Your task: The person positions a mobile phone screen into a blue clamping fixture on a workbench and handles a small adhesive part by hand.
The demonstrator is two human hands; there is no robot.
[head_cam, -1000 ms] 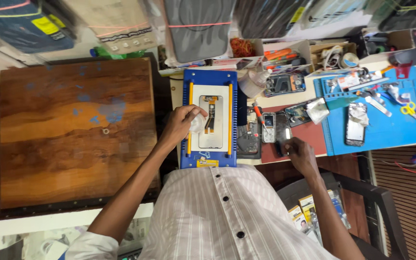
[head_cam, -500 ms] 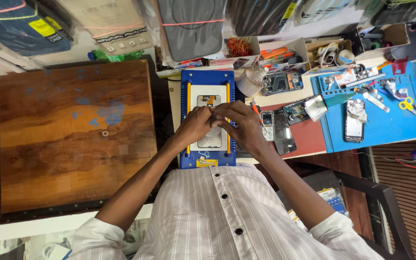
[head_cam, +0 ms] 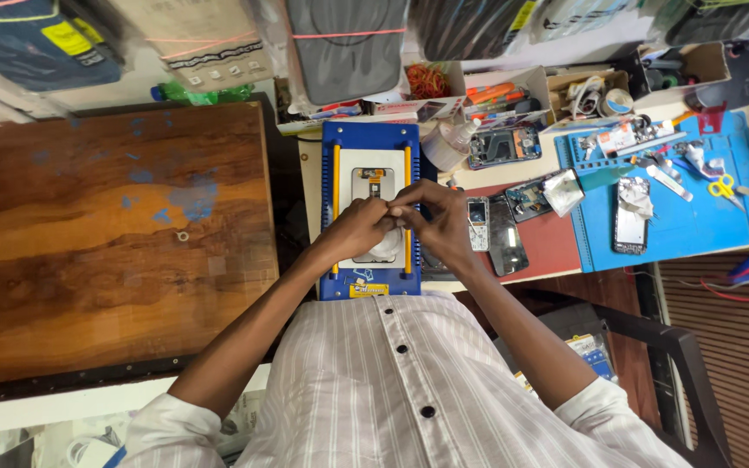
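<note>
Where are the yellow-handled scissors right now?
In the head view, the yellow-handled scissors lie at the far right of the blue work mat, right of the dismantled phone and well away from both hands.

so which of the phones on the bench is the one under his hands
The phone lying on the blue fixture, with both the left hand and right hand on it. The other phones lie untouched to the right, on the red and blue mats.

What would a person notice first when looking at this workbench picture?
Both hands meet at the centre: the left hand and right hand press on a white phone panel lying in a blue rectangular fixture with yellow rails. To the left lies a large brown wooden board; to the right, a blue work mat full of small tools.
</note>
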